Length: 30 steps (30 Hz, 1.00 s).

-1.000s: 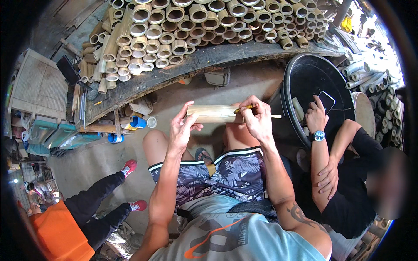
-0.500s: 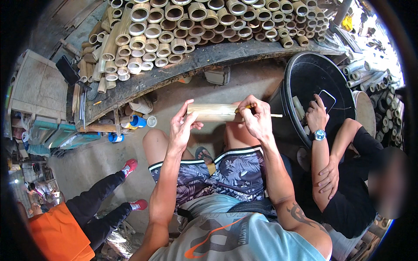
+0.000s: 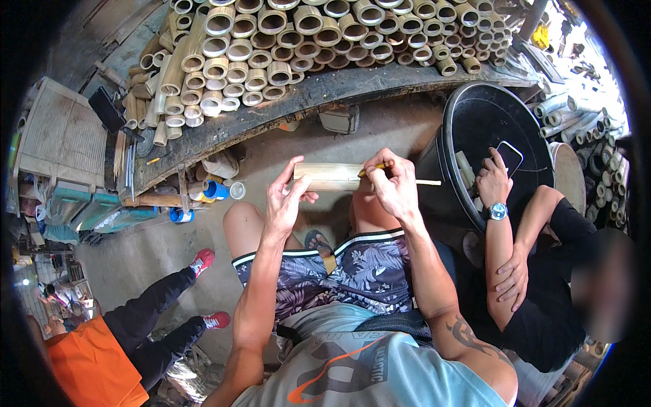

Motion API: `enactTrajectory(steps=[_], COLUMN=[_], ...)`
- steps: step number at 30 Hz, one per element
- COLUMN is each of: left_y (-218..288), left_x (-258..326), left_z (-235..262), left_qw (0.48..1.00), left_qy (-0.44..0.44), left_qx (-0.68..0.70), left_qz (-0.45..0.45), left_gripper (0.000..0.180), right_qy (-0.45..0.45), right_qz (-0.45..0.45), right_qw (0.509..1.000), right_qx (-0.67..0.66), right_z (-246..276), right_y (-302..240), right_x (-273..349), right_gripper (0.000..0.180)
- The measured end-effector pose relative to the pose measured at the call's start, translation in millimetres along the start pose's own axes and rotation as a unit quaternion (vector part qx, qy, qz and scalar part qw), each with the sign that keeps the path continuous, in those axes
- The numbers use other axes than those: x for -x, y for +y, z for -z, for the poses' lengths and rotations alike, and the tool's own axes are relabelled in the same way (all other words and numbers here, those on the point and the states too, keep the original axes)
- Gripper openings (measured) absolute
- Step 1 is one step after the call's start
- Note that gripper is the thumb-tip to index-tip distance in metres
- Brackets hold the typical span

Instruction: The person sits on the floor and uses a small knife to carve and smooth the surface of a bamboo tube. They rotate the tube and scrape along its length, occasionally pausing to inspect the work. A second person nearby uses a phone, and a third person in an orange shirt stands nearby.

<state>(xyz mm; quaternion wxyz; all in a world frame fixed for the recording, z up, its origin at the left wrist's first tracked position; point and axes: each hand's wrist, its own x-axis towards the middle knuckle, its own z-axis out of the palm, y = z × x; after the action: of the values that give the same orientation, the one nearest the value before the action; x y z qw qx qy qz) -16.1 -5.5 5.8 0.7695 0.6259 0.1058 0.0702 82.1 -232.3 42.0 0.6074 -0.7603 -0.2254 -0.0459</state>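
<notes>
A pale bamboo tube (image 3: 325, 171) lies crosswise above my lap. My left hand (image 3: 283, 200) grips its left end, thumb on the near side and fingers around the far side. In my right hand (image 3: 395, 186) is a yellow pencil (image 3: 381, 165), its tip at the tube's surface near the right end. A thin, light stick (image 3: 428, 182) runs along the tube and sticks out to the right past my right hand. How the right fingers bear on the stick is partly hidden.
Stacked bamboo tubes (image 3: 271, 47) cover a dark curved bench (image 3: 305, 93) ahead. To the right, a black tub (image 3: 449, 149) stands beside a seated co-worker, whose hand (image 3: 494, 182) holds a phone (image 3: 509, 159) over it. Someone in orange (image 3: 95, 366) is at lower left.
My right hand and the pencil tip have shifted slightly left along the bamboo tube. My left hand keeps its grip almost unmoved.
</notes>
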Motion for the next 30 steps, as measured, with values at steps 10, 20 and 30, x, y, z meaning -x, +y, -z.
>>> enactTrajectory(steps=[10, 20, 30], left_y=[2.6, 2.3, 5.0], left_x=[-0.7, -0.2, -1.2], left_z=[-4.9, -3.9, -6.2], left_qw=[1.0, 1.0, 1.0], left_qy=[0.016, 0.006, 0.004], left_qx=[0.011, -0.01, -0.018], left_qz=[-0.007, -0.005, -0.009], left_gripper=[0.055, 0.056, 0.057], right_qy=[-0.021, -0.02, -0.033], right_qz=[-0.016, -0.035, -0.033], right_qw=[1.0, 0.999, 0.999], right_qx=[0.006, -0.035, 0.012], right_z=[0.7, -6.9, -7.8], right_y=[3.4, -7.7, -7.2], right_x=[-0.4, 3.0, -0.1], right_gripper=[0.009, 0.011, 0.013])
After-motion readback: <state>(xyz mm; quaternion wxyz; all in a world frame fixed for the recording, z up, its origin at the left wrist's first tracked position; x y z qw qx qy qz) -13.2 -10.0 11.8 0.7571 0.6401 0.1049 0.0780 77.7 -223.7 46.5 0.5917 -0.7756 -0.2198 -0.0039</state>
